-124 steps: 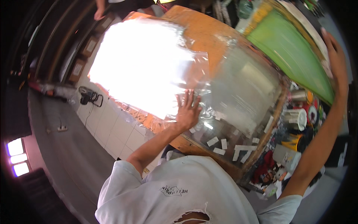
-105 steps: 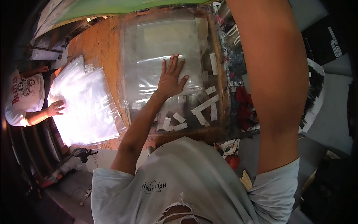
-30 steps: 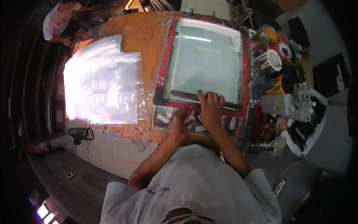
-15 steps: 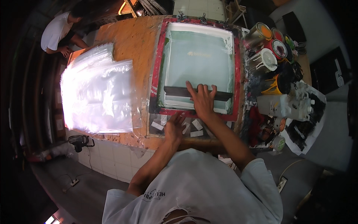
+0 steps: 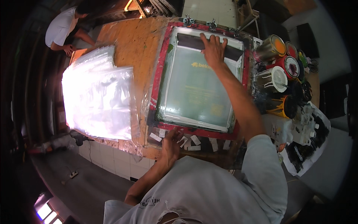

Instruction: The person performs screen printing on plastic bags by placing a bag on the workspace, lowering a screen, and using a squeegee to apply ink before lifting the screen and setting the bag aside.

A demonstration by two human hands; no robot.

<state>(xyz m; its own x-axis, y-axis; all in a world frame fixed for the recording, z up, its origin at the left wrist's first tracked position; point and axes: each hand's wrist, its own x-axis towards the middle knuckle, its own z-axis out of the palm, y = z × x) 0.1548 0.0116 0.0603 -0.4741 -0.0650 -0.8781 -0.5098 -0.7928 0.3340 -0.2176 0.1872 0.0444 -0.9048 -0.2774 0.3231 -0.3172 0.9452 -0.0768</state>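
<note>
Nearest you, your left hand lies at the near edge of the red frame; you can't tell whether it pinches. Farther out, your right hand grips the dark bar, fingers spread over it, at the screen's far end. You seem to be mid-pass; the next move likely calls for steady, even pressure. Beyond stand metal clamps.
</note>
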